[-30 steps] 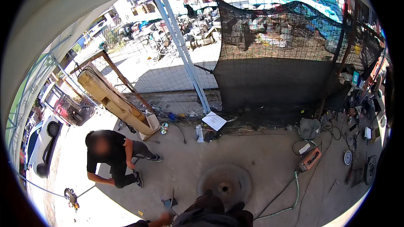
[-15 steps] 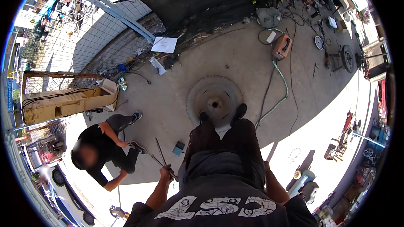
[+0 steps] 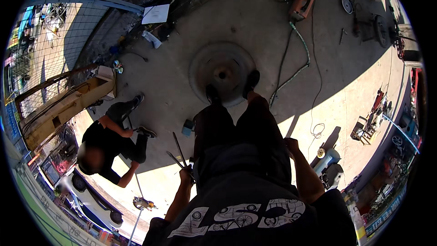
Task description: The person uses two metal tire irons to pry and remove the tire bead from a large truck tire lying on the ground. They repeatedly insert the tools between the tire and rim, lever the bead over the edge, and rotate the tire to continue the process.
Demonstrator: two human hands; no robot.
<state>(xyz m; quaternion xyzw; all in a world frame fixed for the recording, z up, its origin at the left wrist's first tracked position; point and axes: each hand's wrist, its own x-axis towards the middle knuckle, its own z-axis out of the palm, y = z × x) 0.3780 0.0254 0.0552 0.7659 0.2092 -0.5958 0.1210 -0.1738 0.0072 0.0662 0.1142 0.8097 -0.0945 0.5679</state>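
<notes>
Slim rods (image 3: 177, 148) jut forward from the left hand (image 3: 185, 174), whose fingers grip their near ends. The right hand (image 3: 291, 145) hangs alongside the body; I cannot tell its fingers' state. Farther forward, a round disc (image 3: 221, 74) lies by the shoes (image 3: 253, 80).

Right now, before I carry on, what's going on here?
The person's left hand holds what look like two long, thin rods. The right hand is beside the thigh; whether it holds anything is unclear. A large round disc lies flat at their feet. A co-worker is low to the ground on the left.
</notes>
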